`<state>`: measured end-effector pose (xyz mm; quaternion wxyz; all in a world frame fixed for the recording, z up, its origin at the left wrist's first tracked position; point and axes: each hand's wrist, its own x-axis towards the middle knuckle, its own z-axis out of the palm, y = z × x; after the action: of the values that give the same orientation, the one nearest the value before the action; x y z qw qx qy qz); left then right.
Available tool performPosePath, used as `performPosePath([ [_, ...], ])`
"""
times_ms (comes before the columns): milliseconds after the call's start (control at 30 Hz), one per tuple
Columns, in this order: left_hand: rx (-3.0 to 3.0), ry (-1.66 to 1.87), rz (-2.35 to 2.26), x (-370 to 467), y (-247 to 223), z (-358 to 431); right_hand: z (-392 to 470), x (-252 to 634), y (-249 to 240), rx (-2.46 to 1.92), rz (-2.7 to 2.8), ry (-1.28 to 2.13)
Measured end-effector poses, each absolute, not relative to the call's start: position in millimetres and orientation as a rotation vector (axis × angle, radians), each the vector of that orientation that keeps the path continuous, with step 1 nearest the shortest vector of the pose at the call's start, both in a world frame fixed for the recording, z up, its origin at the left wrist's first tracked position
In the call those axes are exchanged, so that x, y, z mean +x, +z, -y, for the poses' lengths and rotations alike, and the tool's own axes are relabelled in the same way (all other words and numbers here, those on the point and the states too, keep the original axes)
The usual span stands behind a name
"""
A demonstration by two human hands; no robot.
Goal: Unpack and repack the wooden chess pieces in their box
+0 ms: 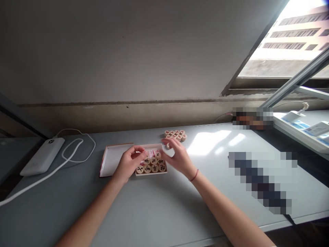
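Note:
An open white box (151, 174) holds several round wooden Chinese chess pieces (154, 168), their carved characters facing up. My left hand (130, 161) reaches over the box's left side, thumb and fingers curled together in a pinch. A piece shows at the thumb tip, but I cannot tell whether it is gripped or lies in the box. At the box's right edge is my right hand (178, 156), thumb and fingers apart, with nothing visible between them. Behind it a cluster of more pieces (177, 133) stands on the table, and one separate piece (168, 145) is partly hidden by the fingers.
The box lid (111, 159) lies inside-up left of the box. A white power bank (43, 156) with a white cable (74, 151) rests at the table's (154, 212) left. Blurred-out dark items lie at right, near a white shelf (303, 132) and window.

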<state>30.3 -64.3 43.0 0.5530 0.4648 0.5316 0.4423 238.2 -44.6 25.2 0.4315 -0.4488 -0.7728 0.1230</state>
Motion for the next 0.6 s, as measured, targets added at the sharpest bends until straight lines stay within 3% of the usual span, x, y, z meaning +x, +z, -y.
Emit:
performPosePath([
  [200, 1.269, 0.993, -1.185, 39.3, 41.2, 72.3, 68.9, 208.9, 40.9, -0.771, 2.109, 0.328],
  [367, 1.819, 0.953, -1.355, 43.7, 46.0, 66.1, 45.6, 239.4, 30.1, -1.243, 1.861, 0.327],
  [600, 2.530, 0.562, -1.412, 62.6, 33.4, 64.2, 29.7, 260.0, 11.0, -1.683, 1.816, 0.361],
])
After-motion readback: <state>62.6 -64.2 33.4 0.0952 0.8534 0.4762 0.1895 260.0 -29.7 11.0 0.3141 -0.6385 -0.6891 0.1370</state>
